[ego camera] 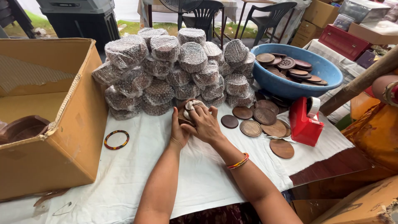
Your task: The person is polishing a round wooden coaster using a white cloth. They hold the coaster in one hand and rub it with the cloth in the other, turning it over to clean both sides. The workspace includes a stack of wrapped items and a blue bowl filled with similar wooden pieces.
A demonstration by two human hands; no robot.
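Both of my hands meet in the middle of the white cloth. My left hand [178, 129] grips a small brown wooden piece [183, 113] from underneath. My right hand [206, 124] lies over it and presses a crumpled white rag [193, 105] onto the piece. An orange bangle rings my right wrist. Just behind the hands rises a pile of several round wooden stacks wrapped in bubble wrap [174, 70].
A large open cardboard box [62, 137] stands at the left with a brown wooden item inside. A loose multicoloured bangle [116, 139] lies near it. Bare wooden discs [265, 122], a red tape dispenser [304, 122] and a blue basin [290, 85] of discs sit right.
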